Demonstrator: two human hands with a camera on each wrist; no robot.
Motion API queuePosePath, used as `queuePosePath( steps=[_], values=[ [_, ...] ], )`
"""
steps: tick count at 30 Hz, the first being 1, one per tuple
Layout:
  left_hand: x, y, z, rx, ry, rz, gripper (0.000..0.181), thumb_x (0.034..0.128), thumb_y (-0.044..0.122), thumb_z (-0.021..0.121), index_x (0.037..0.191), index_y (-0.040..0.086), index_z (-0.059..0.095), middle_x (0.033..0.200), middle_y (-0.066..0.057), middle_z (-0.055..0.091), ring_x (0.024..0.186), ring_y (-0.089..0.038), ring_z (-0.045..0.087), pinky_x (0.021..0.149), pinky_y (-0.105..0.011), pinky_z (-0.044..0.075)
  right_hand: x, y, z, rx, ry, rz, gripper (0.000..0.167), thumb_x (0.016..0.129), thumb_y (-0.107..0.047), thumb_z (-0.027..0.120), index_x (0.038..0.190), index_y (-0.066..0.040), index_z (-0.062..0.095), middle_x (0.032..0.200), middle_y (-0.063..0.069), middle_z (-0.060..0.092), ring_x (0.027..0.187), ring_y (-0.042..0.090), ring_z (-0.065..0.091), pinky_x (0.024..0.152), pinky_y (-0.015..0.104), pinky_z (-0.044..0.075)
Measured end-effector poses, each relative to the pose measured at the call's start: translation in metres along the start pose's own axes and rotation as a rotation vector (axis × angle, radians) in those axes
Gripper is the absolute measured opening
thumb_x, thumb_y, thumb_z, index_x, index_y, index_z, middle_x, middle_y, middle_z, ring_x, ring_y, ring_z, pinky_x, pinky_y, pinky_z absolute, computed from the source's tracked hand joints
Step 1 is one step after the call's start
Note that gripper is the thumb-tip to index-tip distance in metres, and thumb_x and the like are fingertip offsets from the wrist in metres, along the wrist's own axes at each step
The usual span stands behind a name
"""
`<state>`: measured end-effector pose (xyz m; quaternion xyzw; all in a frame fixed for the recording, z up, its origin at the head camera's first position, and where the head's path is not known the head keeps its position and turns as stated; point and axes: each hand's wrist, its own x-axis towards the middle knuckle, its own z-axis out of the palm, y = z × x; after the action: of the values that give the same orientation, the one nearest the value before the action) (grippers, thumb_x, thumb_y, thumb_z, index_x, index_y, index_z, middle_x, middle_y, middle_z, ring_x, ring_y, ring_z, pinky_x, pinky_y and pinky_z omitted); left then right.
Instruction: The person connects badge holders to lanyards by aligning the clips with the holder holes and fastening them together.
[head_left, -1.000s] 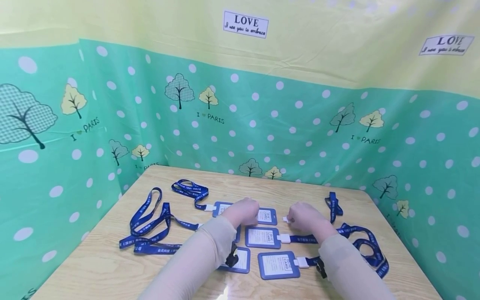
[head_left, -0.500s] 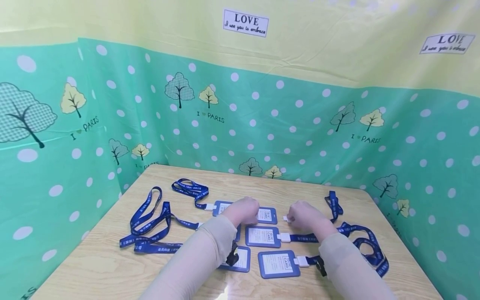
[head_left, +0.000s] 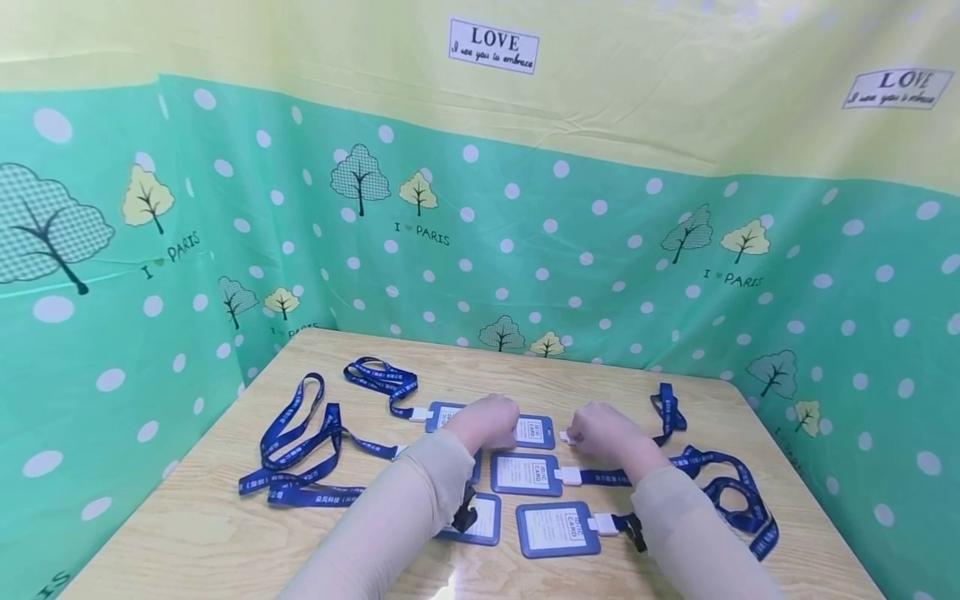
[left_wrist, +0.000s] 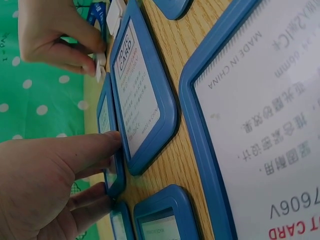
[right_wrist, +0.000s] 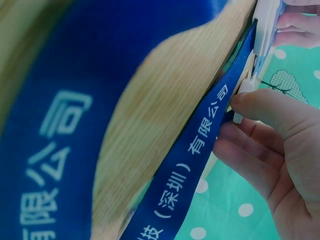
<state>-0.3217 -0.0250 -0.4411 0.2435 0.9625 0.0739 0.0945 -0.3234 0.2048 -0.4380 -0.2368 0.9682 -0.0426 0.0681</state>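
My left hand (head_left: 487, 422) pinches the edges of the back right blue ID card holder (head_left: 534, 432) between thumb and fingers. In the left wrist view, that hand (left_wrist: 45, 185) partly covers the holder (left_wrist: 105, 117). Just right of the holder's slotted end, my right hand (head_left: 600, 429) pinches the white clip (head_left: 565, 436) of a blue lanyard. Clip and holder are a small gap apart. The right wrist view shows the thumb of the right hand (right_wrist: 290, 135) on the white clip (right_wrist: 242, 102); the curled fingers lie behind it.
Nearer me lie two holders with lanyards attached on the right, one (head_left: 525, 473) in the middle row and one (head_left: 558, 529) in front. More holders and lanyards (head_left: 300, 454) lie on the left. A patterned cloth (head_left: 525, 208) hangs behind the wooden table (head_left: 187, 517).
My right hand has shifted slightly left with the white clip, closer to the holder's slotted end. The left hand and the other holders have stayed in place.
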Motion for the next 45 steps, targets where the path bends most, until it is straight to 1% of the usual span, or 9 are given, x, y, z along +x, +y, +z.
queuePosePath(
  steps=[5, 9, 12, 17, 24, 31, 39, 45],
  values=[
    [-0.0006, 0.0003, -0.0008, -0.016, -0.005, -0.015, 0.025, 0.0913, 0.027, 0.076, 0.072, 0.018, 0.063, 0.071, 0.005, 0.06, 0.064, -0.012, 0.058, 0.066, -0.025, 0.052, 0.0016, -0.0019, -0.0002, 0.001, -0.012, 0.0, 0.011, 0.09, -0.01, 0.078, 0.098, -0.017, 0.082, 0.093, -0.002, 0.071, 0.074, 0.012, 0.056, 0.079, 0.034, 0.056],
    [-0.0008, -0.0004, -0.0015, -0.018, 0.002, -0.01, 0.026, 0.0913, 0.027, 0.076, 0.071, 0.018, 0.063, 0.071, 0.004, 0.06, 0.064, -0.012, 0.058, 0.065, -0.024, 0.052, 0.0015, -0.003, -0.0018, -0.009, -0.007, -0.014, 0.014, 0.09, -0.011, 0.078, 0.102, -0.016, 0.082, 0.099, 0.001, 0.074, 0.078, 0.01, 0.059, 0.086, 0.037, 0.058],
    [-0.0015, -0.0003, -0.0027, -0.009, 0.004, -0.002, 0.027, 0.0912, 0.027, 0.076, 0.07, 0.018, 0.063, 0.07, 0.004, 0.06, 0.062, -0.011, 0.058, 0.064, -0.024, 0.051, 0.001, -0.005, -0.0037, -0.011, -0.006, -0.028, 0.015, 0.091, -0.009, 0.077, 0.104, -0.015, 0.082, 0.101, 0.002, 0.075, 0.078, 0.01, 0.06, 0.088, 0.038, 0.058],
    [-0.0019, -0.0004, -0.004, -0.014, 0.0, 0.0, 0.027, 0.0912, 0.026, 0.076, 0.07, 0.017, 0.063, 0.071, 0.004, 0.061, 0.063, -0.012, 0.058, 0.064, -0.024, 0.051, 0.0022, -0.0068, -0.0048, -0.01, -0.015, -0.038, 0.014, 0.092, -0.01, 0.075, 0.103, -0.016, 0.082, 0.099, 0.0, 0.075, 0.076, 0.009, 0.059, 0.085, 0.035, 0.058],
    [-0.0012, -0.0011, -0.003, -0.002, 0.009, 0.005, 0.027, 0.0909, 0.026, 0.076, 0.07, 0.017, 0.062, 0.072, 0.005, 0.06, 0.064, -0.012, 0.058, 0.065, -0.024, 0.051, 0.0043, -0.0062, -0.0037, -0.03, -0.011, -0.061, 0.013, 0.092, -0.011, 0.076, 0.102, -0.016, 0.082, 0.095, -0.002, 0.075, 0.072, 0.007, 0.058, 0.079, 0.03, 0.058],
    [-0.0001, -0.0015, 0.0003, -0.011, 0.006, -0.002, 0.026, 0.0909, 0.028, 0.077, 0.07, 0.018, 0.063, 0.072, 0.005, 0.059, 0.065, -0.011, 0.058, 0.067, -0.024, 0.051, 0.0031, -0.0067, -0.0024, -0.042, -0.01, -0.065, 0.013, 0.093, -0.011, 0.075, 0.102, -0.016, 0.082, 0.096, -0.001, 0.076, 0.073, 0.005, 0.059, 0.083, 0.032, 0.059],
    [0.0003, -0.0003, 0.0016, -0.008, 0.004, 0.009, 0.027, 0.0907, 0.027, 0.077, 0.069, 0.018, 0.063, 0.072, 0.006, 0.06, 0.064, -0.011, 0.058, 0.066, -0.024, 0.052, 0.0005, -0.0066, -0.0014, -0.048, 0.01, -0.089, 0.012, 0.094, -0.012, 0.074, 0.099, -0.018, 0.082, 0.09, -0.004, 0.075, 0.073, 0.003, 0.062, 0.081, 0.03, 0.059],
    [0.0001, 0.0, 0.0009, -0.004, 0.004, 0.007, 0.026, 0.0902, 0.027, 0.077, 0.07, 0.018, 0.063, 0.072, 0.006, 0.06, 0.065, -0.011, 0.058, 0.067, -0.024, 0.052, 0.0008, -0.0066, -0.0015, -0.043, 0.017, -0.108, 0.013, 0.093, -0.01, 0.074, 0.1, -0.017, 0.082, 0.091, -0.004, 0.075, 0.07, 0.004, 0.058, 0.079, 0.028, 0.058]
  ],
)
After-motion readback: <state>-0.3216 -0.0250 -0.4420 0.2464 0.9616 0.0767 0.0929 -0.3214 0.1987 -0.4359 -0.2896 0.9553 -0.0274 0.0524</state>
